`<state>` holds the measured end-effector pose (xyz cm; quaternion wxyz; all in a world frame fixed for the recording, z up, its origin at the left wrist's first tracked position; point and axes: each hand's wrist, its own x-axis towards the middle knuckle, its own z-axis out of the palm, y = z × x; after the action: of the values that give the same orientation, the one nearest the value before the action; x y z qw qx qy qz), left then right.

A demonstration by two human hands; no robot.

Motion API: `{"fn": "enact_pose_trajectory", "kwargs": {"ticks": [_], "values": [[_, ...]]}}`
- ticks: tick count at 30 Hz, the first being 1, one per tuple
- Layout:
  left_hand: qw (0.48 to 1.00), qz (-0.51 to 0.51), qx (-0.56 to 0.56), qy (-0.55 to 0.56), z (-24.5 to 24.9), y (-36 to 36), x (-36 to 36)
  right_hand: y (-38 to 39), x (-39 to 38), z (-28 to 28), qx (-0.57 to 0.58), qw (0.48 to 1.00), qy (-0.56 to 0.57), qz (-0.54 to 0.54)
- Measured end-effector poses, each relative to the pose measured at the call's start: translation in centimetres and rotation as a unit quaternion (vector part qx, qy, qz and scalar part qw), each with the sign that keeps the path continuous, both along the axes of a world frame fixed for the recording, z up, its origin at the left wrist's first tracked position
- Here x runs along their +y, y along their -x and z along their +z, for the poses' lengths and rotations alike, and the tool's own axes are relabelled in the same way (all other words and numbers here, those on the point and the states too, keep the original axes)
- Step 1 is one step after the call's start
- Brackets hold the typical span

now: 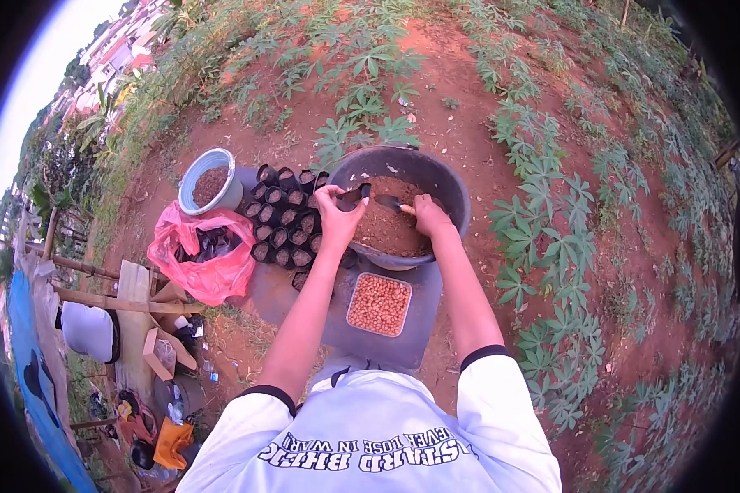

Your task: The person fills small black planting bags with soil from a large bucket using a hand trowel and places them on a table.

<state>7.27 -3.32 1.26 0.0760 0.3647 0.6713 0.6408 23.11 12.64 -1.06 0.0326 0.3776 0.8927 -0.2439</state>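
Note:
My left hand (338, 215) pinches a small black planting bag (355, 194) over the left side of a large dark tub (462, 201). Closed around the wooden handle of a small trowel (406, 209) is my right hand (430, 217), above the brown soil (390, 237) in the tub. The dark trowel blade points left, close to the mouth of the bag. To the left of my left hand, several black bags filled with soil (288, 217) stand packed together in rows.
A clear tub of orange-tan seeds (378, 304) sits on the grey table (337, 329) before me. At left are a light blue bucket (232, 195) holding soil and a pink plastic bag (222, 277) with black plastic inside. Leafy plants (543, 238) grow at right.

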Motion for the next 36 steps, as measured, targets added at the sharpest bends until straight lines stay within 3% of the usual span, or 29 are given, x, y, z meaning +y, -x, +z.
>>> {"fn": "enact_pose_trajectory", "kwargs": {"ticks": [4,7,16,18,26,28,31,32,36], "values": [[0.999,0.026,0.024,0.019,-0.5,0.2,0.1,0.1,0.0,0.1,-0.018,1.000,0.002,0.004],[0.999,0.033,-0.027,0.028,-0.1,-0.1,0.0,0.0,0.0,0.4,-0.039,0.999,-0.010,0.030],[0.996,0.075,0.046,0.034,0.0,-0.2,-0.1,0.3,0.3,-0.5,-0.025,0.999,-0.014,0.029],[0.999,0.031,-0.034,0.029,0.5,-0.3,-0.1,0.3,0.4,-0.8,-0.006,1.000,-0.020,0.021],[0.999,0.014,-0.009,0.033,0.1,0.1,-0.1,0.1,0.6,-1.1,0.007,1.000,-0.011,0.009],[0.997,-0.019,-0.069,0.012,0.8,-0.3,-0.5,0.0,0.6,-1.4,0.017,1.000,-0.020,0.011],[0.998,0.003,0.017,0.057,1.2,-0.1,-0.8,-0.2,0.5,-1.5,0.040,0.998,-0.033,0.019],[0.999,-0.008,0.033,0.025,1.0,0.0,-0.6,-0.3,0.4,-1.3,0.040,0.999,-0.034,0.012],[0.995,-0.065,-0.058,0.042,0.2,0.7,-0.7,0.2,0.6,-0.2,-0.036,0.999,0.011,0.039]]}}
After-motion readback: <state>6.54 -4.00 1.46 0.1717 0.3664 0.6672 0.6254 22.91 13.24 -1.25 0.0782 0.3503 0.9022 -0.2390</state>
